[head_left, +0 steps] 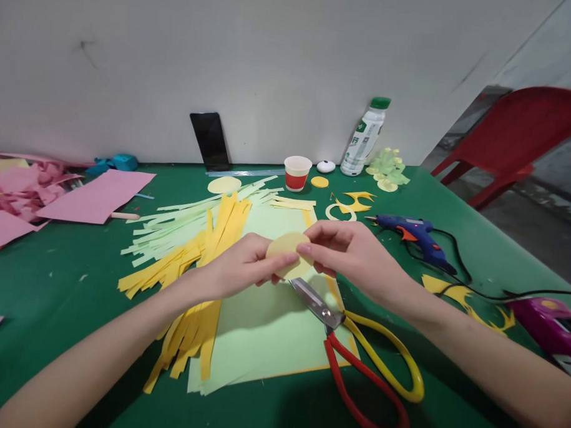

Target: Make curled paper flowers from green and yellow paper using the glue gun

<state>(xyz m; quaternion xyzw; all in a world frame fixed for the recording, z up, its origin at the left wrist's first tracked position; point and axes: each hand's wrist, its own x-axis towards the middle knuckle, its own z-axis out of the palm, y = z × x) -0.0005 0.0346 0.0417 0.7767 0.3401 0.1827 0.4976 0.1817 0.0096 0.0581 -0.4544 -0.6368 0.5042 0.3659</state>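
The left hand (249, 262) and right hand (343, 248) pinched a yellow disc (283, 243), perhaps layered, between thumbs and fingers over green paper (262, 338), near scissors (326, 315).

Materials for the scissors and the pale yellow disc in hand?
Scissors: blades look like grey metal, given the sheen; smooth, evenly coloured handles, probably plastic or plastic-coated. Pale yellow disc: likely matte paper or thin card; flat, no shine.
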